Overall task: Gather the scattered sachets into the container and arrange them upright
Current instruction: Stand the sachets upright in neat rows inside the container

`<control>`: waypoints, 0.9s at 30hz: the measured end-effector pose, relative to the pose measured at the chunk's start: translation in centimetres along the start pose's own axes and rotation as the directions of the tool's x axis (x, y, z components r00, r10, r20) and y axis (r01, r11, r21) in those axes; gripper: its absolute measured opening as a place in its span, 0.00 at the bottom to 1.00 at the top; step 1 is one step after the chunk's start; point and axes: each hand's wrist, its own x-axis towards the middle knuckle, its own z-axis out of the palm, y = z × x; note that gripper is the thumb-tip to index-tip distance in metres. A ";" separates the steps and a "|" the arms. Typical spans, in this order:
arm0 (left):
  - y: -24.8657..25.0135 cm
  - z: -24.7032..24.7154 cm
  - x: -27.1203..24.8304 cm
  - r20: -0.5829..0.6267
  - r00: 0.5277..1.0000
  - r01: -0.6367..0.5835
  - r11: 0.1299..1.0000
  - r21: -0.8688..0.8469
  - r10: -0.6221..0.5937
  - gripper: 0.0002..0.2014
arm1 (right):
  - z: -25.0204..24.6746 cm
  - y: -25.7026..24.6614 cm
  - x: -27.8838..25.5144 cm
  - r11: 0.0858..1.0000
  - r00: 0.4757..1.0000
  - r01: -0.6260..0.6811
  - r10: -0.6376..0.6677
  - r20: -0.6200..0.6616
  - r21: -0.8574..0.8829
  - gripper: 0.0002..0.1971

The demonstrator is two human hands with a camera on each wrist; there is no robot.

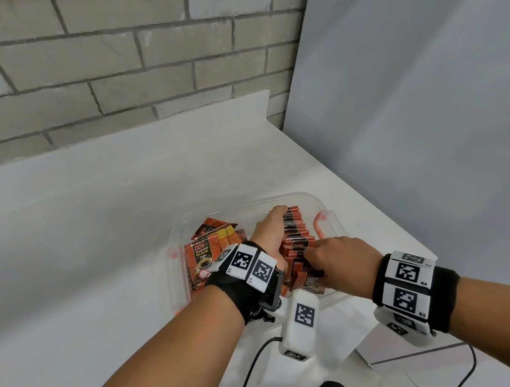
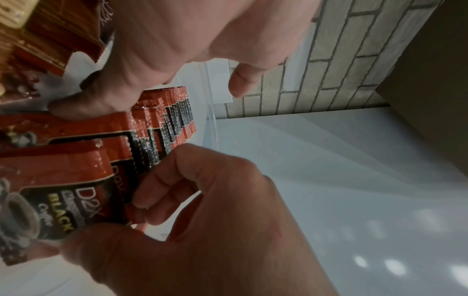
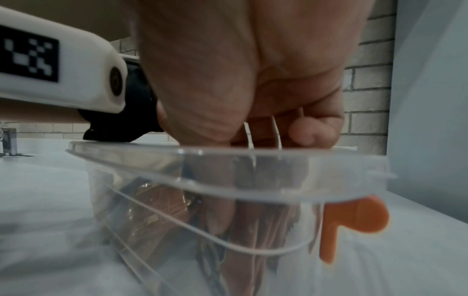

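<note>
Sachets (image 1: 296, 239) stand upright in a packed row along the right side of the clear plastic container (image 1: 283, 199), their red and black top edges stepped one behind the other. Each sachet carries a red and black print with the words "D2X" and "BLACK". More sachets (image 1: 213, 240) lie loose and tilted in the left part of the same container, some flat, some leaning on each other.

Left hand (image 1: 271, 230) reaches into the container along the left flank of the upright row. In the left wrist view its fingers (image 2: 101, 104) lie extended against the tops and side of the row, and the thumb (image 2: 243, 82) stands apart from them, touching nothing. The hand grips nothing.

Right hand (image 1: 335, 254) is at the near end of the row. Its fingers (image 2: 162, 188) are curled and, with the thumb (image 2: 106, 246), pinch the nearest sachet (image 2: 63, 202) by its top edge. In the right wrist view the fingers are partly hidden behind the container rim (image 3: 228, 180).

An orange latch (image 3: 354, 218) hangs at the right side of the container. The container rests on a white table (image 1: 93, 245) that meets a grey brick wall (image 1: 103, 67) at the back. Both wrists carry bands with black and white square markers.
</note>
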 end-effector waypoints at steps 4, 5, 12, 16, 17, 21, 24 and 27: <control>-0.1 0.0 0.5 -0.002 1.000 -0.020 1.000 -0.002 0.020 0.14 | -0.2 0.1 -0.2 0.999 1.000 -0.027 0.027 0.000 0.026 0.09; -0.2 0.0 0.6 -0.005 1.000 -0.023 1.000 -0.001 0.023 0.15 | -0.4 0.1 -0.3 0.998 0.999 -0.034 0.034 -0.003 0.046 0.10; -0.2 -0.2 0.7 0.018 0.999 -0.031 0.999 -0.010 0.031 0.16 | -1.5 0.0 -0.9 0.784 0.949 -0.260 0.316 -0.001 0.564 0.18; -0.2 -0.3 1.0 0.019 0.999 -0.028 0.999 -0.024 0.028 0.16 | -1.8 0.2 -1.0 0.570 0.907 -0.379 0.388 0.167 0.729 0.27; -0.2 -0.3 0.9 0.027 0.999 -0.023 0.999 -0.027 0.024 0.16 | -1.7 0.2 -0.9 0.518 0.897 -0.396 0.396 0.199 0.758 0.28; -0.1 -0.3 0.8 0.034 0.999 -0.006 1.000 -0.024 0.006 0.16 | -1.4 0.5 -0.5 0.385 0.866 -0.440 0.422 0.269 0.811 0.29; 0.0 -0.3 0.7 0.040 0.999 0.008 1.000 -0.024 -0.007 0.15 | -1.3 0.6 -0.2 0.331 0.857 -0.447 0.424 0.293 0.831 0.28; 0.0 -0.3 0.4 0.046 0.999 0.018 1.000 -0.005 -0.017 0.15 | -1.1 0.6 0.0 0.248 0.858 -0.442 0.399 0.324 0.862 0.27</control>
